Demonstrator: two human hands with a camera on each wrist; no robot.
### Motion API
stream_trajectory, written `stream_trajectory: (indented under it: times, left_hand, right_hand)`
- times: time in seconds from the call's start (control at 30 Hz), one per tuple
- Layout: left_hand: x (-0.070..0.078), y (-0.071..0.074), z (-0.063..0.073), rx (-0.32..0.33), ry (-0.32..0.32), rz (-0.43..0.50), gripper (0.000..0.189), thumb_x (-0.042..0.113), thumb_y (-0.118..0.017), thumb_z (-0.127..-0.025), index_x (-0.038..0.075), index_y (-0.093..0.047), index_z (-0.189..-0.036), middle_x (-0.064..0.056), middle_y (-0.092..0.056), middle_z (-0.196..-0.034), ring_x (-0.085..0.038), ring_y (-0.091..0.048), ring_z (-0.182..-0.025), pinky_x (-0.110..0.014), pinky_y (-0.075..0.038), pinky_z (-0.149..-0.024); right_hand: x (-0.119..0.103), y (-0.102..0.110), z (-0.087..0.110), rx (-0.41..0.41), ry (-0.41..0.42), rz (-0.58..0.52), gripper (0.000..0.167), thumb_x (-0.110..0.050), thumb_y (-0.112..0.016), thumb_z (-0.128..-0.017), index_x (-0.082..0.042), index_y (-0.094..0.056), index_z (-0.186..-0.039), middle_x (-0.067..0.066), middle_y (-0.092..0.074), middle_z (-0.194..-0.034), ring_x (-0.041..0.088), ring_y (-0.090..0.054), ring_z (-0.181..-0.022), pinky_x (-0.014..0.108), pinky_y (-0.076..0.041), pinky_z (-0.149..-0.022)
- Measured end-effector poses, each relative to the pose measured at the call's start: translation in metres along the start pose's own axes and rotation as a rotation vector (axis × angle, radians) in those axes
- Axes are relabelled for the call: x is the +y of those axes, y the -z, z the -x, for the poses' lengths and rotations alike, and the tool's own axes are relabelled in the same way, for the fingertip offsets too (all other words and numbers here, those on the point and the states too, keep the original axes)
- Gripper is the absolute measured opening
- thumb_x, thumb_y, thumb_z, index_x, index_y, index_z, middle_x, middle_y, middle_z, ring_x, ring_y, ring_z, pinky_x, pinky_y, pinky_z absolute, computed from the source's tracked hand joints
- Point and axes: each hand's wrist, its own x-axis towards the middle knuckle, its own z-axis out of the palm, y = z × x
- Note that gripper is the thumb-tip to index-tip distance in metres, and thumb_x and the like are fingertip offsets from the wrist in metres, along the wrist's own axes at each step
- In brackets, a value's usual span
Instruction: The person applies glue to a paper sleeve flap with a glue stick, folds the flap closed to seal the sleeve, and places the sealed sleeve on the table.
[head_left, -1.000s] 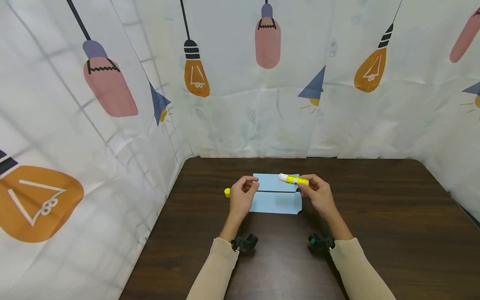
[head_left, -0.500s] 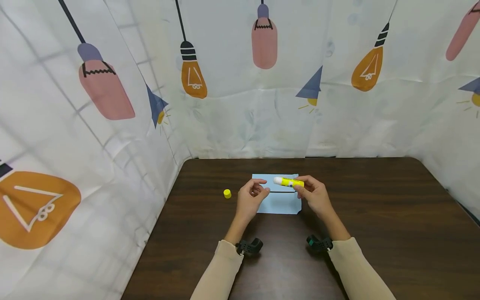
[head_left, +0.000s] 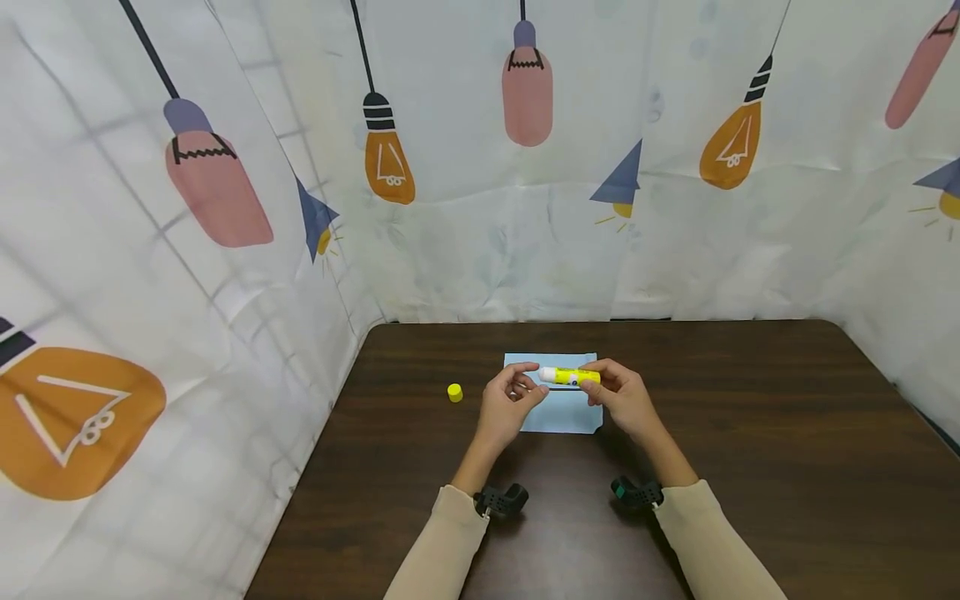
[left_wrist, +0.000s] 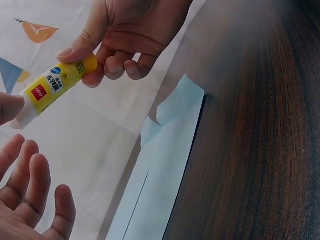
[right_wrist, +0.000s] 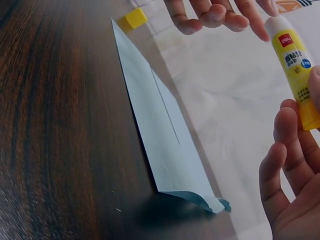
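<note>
A yellow glue stick [head_left: 572,377] with a white end lies level in the air above the light blue paper [head_left: 562,412]. My right hand [head_left: 624,402] pinches its yellow end between thumb and fingers. My left hand [head_left: 510,402] is at the white end, its fingers loosely bent and spread. In the left wrist view a left digit overlaps the white end of the glue stick [left_wrist: 52,86]. The paper has a dark line along its middle, and its right end curls up in the right wrist view. A small yellow cap [head_left: 455,392] stands left of the paper.
The dark brown wooden table [head_left: 750,433] reaches back to a pale curtain [head_left: 465,250] printed with lamps. More curtain hangs along the left side. Black wrist straps [head_left: 501,500] sit on both wrists.
My left hand has moved right, away from the yellow cap and toward the white end. The glue stick has shifted left and slightly nearer in my right hand's pinch, and now lies more level.
</note>
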Motion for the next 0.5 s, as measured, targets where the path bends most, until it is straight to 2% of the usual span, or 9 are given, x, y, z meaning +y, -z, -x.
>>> stream_trajectory:
  times: [0.2,0.33,0.5]
  left_hand:
    - [0.0003,-0.0015,-0.0007,-0.033,-0.002,0.015,0.038,0.019,-0.079,-0.09,0.008,-0.07,-0.125,-0.01,-0.067,-0.094,-0.011,-0.055,-0.076,-0.02,-0.045,-0.062]
    - [0.0014,-0.0015,-0.0001,-0.067,-0.004,0.003,0.036,0.019,-0.079,-0.09,0.008,-0.07,-0.124,-0.009,-0.066,-0.098,-0.013,-0.055,-0.079,-0.021,-0.047,-0.066]
    - [0.0006,-0.0011,0.0004,-0.076,-0.017,-0.007,0.032,0.019,-0.079,-0.091,0.009,-0.072,-0.12,-0.01,-0.067,-0.097,-0.013,-0.055,-0.079,-0.021,-0.047,-0.068]
  right_hand:
    - [0.0014,-0.0013,0.0004,-0.014,0.002,0.003,0.024,-0.009,-0.069,-0.097,0.002,-0.067,-0.119,-0.009,-0.07,-0.094,0.014,-0.063,-0.068,0.034,-0.059,-0.067]
    - [0.0013,-0.0044,0.0008,-0.028,0.0,0.012,0.023,-0.007,-0.068,-0.098,0.001,-0.067,-0.119,-0.008,-0.07,-0.095,0.015,-0.064,-0.069,0.035,-0.059,-0.067]
    - [0.0011,-0.0083,0.0005,-0.048,-0.007,0.01,0.023,-0.007,-0.069,-0.097,0.001,-0.068,-0.119,-0.009,-0.07,-0.096,0.015,-0.063,-0.07,0.037,-0.059,-0.067]
